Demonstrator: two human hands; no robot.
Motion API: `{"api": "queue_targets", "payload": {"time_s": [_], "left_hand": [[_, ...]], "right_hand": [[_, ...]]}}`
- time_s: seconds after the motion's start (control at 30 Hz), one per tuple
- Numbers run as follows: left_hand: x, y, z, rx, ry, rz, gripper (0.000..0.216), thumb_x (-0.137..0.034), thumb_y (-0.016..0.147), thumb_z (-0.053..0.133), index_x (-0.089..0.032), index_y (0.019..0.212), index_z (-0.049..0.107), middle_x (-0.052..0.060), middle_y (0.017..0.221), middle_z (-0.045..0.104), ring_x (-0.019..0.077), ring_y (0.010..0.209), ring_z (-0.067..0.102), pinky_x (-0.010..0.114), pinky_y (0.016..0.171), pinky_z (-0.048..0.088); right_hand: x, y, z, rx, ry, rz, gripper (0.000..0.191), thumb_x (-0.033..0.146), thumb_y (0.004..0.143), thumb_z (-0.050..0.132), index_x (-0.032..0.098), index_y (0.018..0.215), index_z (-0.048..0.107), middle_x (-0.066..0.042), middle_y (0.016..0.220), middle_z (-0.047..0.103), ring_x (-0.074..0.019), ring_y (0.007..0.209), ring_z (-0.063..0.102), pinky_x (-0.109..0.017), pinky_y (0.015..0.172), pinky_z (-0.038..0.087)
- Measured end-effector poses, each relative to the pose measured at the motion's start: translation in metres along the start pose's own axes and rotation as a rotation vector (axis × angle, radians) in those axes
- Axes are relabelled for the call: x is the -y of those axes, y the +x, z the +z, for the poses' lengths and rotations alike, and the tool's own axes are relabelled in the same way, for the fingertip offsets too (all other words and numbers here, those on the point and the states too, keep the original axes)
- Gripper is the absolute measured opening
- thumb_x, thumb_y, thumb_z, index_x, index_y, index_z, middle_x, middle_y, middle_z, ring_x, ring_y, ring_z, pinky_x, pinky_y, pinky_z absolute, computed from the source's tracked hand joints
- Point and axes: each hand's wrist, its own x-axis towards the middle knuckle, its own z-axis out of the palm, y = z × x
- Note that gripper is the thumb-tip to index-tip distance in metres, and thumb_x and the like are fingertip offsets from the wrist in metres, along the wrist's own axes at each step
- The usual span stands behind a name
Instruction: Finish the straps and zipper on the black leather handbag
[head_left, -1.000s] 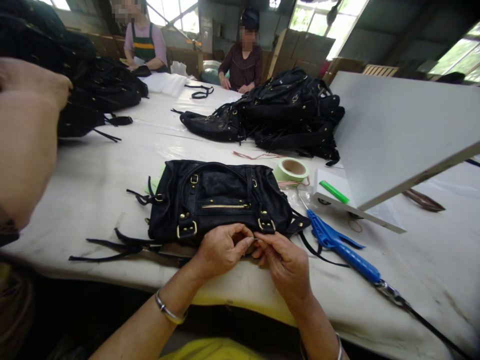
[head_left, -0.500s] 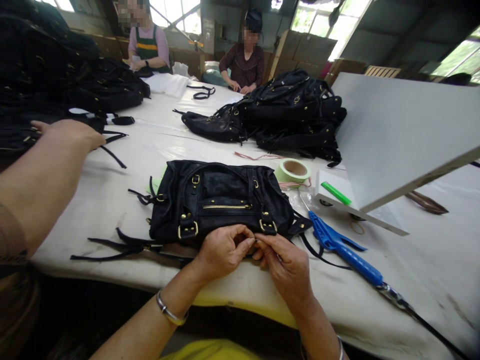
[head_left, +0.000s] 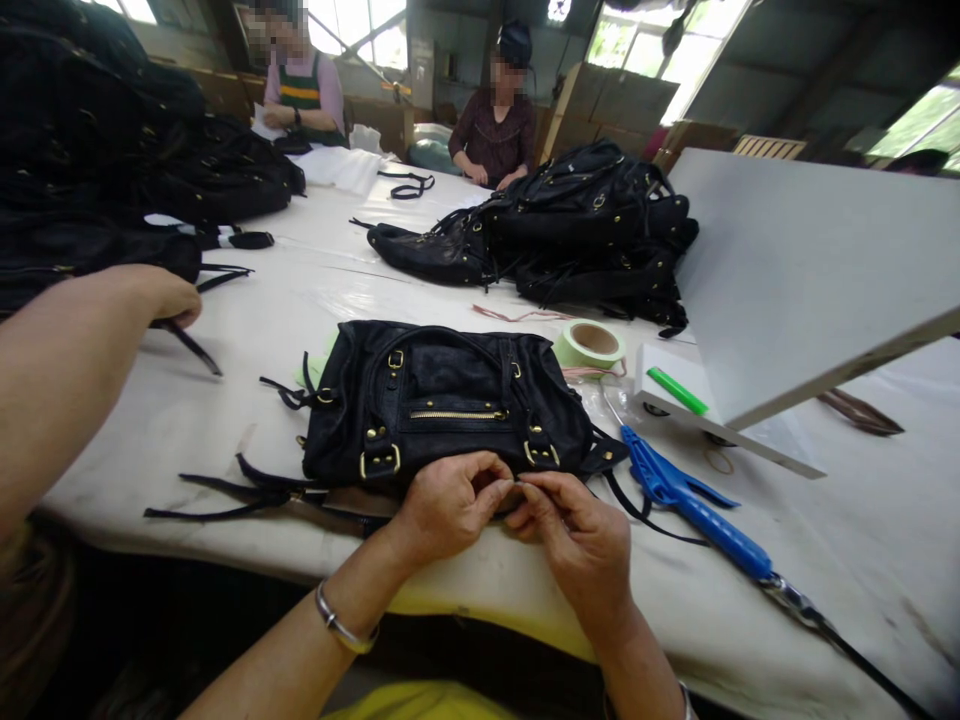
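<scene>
Reaching in from the left edge, a co-worker's bare forearm and hand rest on the white plastic-covered worktable, fingers on a thin black strap below a heap of dark leather bags at the far left. Loose black leather strips lie along the near table edge. At centre, a black suede handbag with gold buckles and a brass front zipper lies flat on the table, its lower edge towards the wearer. The left hand, a silver bangle on its wrist, is curled narrow, thumb and forefinger pinched at the bag's bottom seam; the right hand meets it fingertip to fingertip, pinched tight on the same spot, though what small piece sits between them cannot be made out. Behind the bag lies a second pile of black studded handbags, and at the table's far end sit two seated workers. Just right of the handbag stands a roll of pale green tape, then a bright green marker-like stick on a low white board under a tilted grey panel. A blue-handled hand tool with a dark cord lies on the table beside the right hand.
</scene>
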Motion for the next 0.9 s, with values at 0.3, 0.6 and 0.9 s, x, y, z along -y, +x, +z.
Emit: {"api": "queue_targets", "payload": {"time_s": [0.3,0.6,0.9], "left_hand": [[-0.0009,-0.0014,0.0023,-0.001,0.035,-0.006,0.010,-0.021,0.090,0.055,-0.021,0.083,0.062,-0.006,0.075,0.063,0.0093,0.069,0.057,0.020,0.066,0.037],[0.0024,-0.0030,0.0063,-0.040,0.078,0.063,0.011,-0.015,0.087,0.051,-0.020,0.079,0.057,-0.005,0.072,0.059,0.0105,0.067,0.055,0.021,0.065,0.035],[0.0072,-0.0039,0.0087,-0.005,0.193,0.118,0.013,-0.014,0.087,0.045,-0.020,0.080,0.055,-0.003,0.072,0.059,0.0145,0.069,0.055,0.024,0.065,0.035]], "right_hand": [[0.0014,0.0028,-0.0004,0.050,0.043,0.032,0.010,0.024,0.096,0.058,0.018,0.093,0.065,0.001,0.065,0.065,-0.0099,0.049,0.061,-0.015,0.049,0.054],[-0.0028,0.0058,0.0001,0.069,0.097,0.068,0.009,0.021,0.094,0.060,0.017,0.091,0.068,0.001,0.064,0.065,-0.0096,0.047,0.060,-0.013,0.046,0.052],[-0.0021,0.0071,-0.0007,0.066,0.211,0.152,0.010,0.023,0.089,0.066,0.016,0.086,0.071,-0.002,0.063,0.066,-0.0147,0.048,0.064,-0.017,0.047,0.057]]}}
